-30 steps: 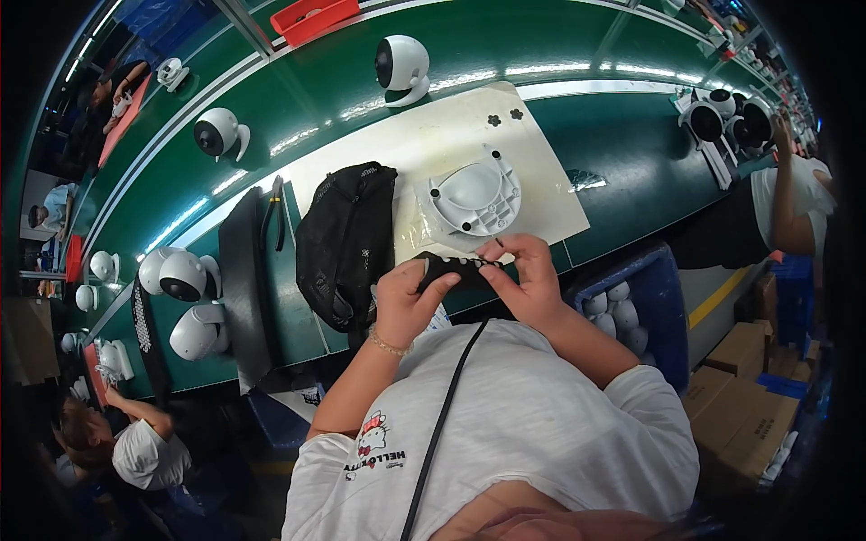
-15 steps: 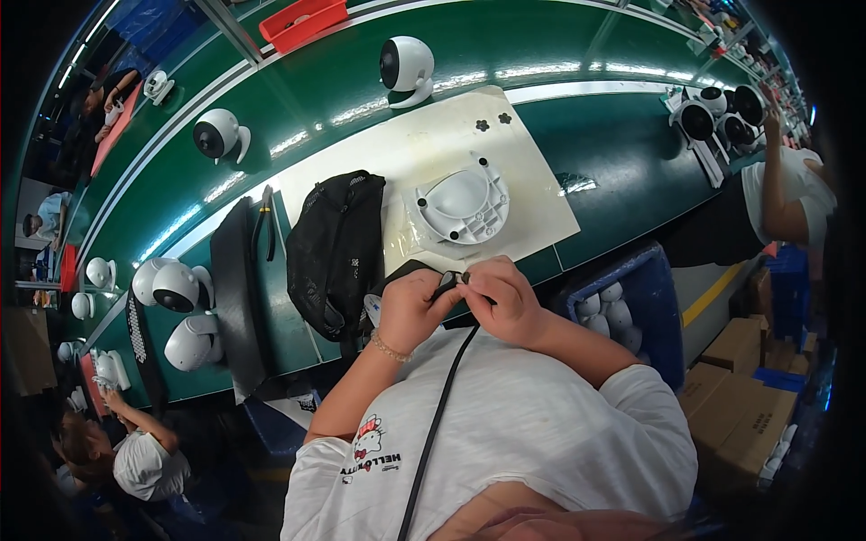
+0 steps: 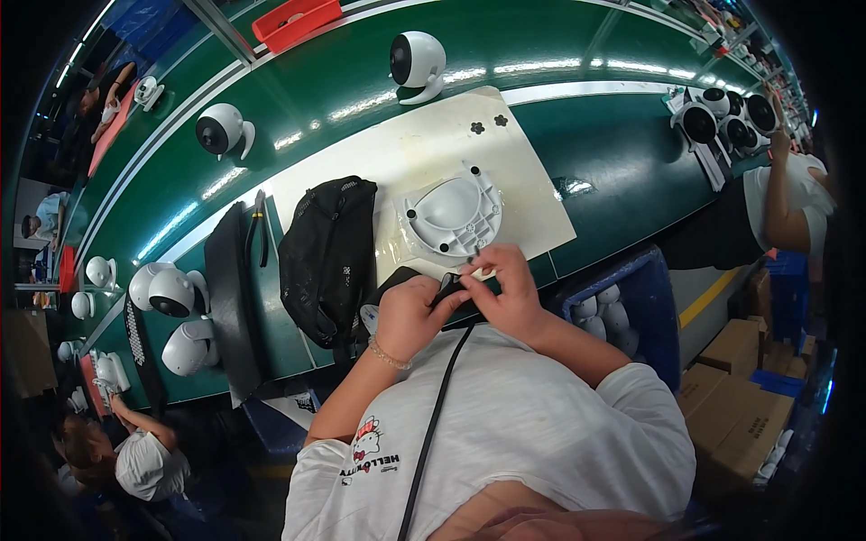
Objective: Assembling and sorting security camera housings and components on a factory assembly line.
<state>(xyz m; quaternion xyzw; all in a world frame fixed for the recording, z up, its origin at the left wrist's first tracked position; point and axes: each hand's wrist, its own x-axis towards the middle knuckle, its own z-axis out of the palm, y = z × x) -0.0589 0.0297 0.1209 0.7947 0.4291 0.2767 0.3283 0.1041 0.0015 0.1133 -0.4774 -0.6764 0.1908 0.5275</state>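
Note:
My left hand (image 3: 408, 314) is closed on a dark strip-like piece (image 3: 395, 278) at the near edge of the bench, with a shiny grey bit by the thumb. Beside it, the fingers of my right hand (image 3: 507, 287) are pinched together at a small dark piece (image 3: 474, 261), too small to name. Just beyond both hands lies a white plastic base (image 3: 462, 200), its ribbed side up, with black round pads at its corners. It rests on a pale sheet (image 3: 532, 194). Left of the base is a black mesh pouch (image 3: 329, 257).
Pliers (image 3: 259, 230) and a long black strip (image 3: 233, 298) lie left of the pouch. White camera-like units (image 3: 418, 68) stand around the green bench. A blue crate (image 3: 654, 307) with white parts is at my right. Other people sit at both sides.
My right hand has lifted slightly away from my left hand, toward the white base, with the small dark piece at its fingertips. My left hand stays nearly in place.

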